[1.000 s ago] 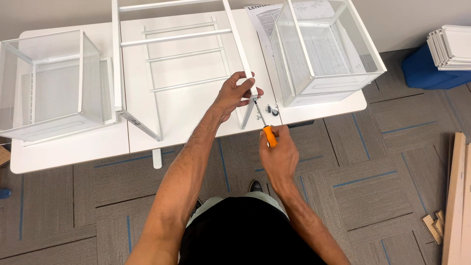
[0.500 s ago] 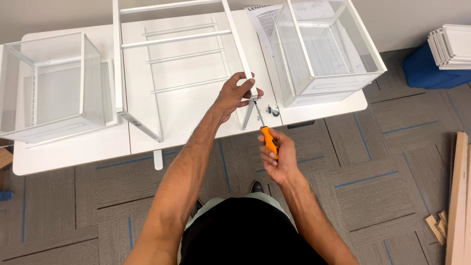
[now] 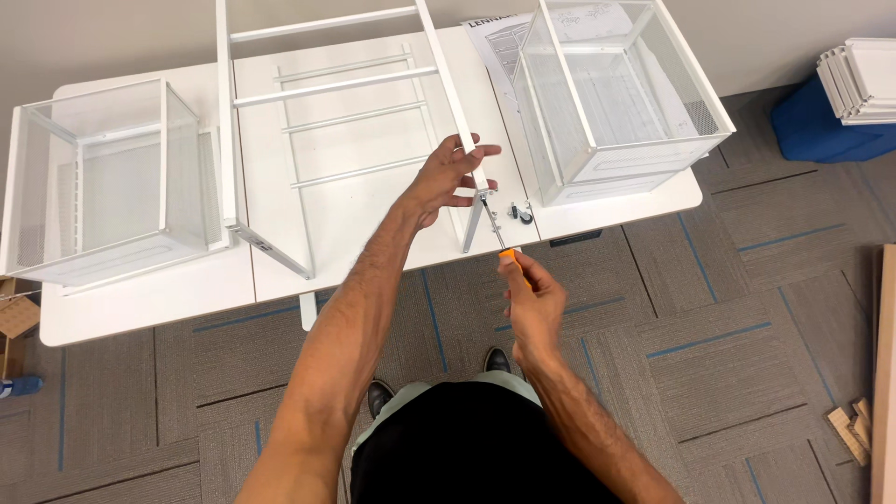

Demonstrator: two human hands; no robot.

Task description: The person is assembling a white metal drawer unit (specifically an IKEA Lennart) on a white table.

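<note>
Right grip: the right hand (image 3: 534,303) is closed around the orange handle of a screwdriver (image 3: 501,241), whose shaft angles up and away to the end of the frame's rail.
Left grip: the left hand (image 3: 446,175) is clamped on the white metal frame (image 3: 327,93) near the lower end of its right-hand rail, fingers wrapped over the bar.
Frame position: lying across the white tabletop (image 3: 149,303), its near corners jutting over the front edge.
Frame handling: thin tube, so probably light and stiff but wide and awkward; painted metal may be slick. Best held on a rail close to the joint, as it is now.
Screwdriver handling: small, rigid, light; held by the handle.
Just beside: small castor wheels (image 3: 519,214) on the tabletop, right of the tool tip.
Further out: a mesh basket (image 3: 616,93) to the right, another mesh basket (image 3: 93,187) to the left, a paper sheet (image 3: 495,37) behind.
</note>
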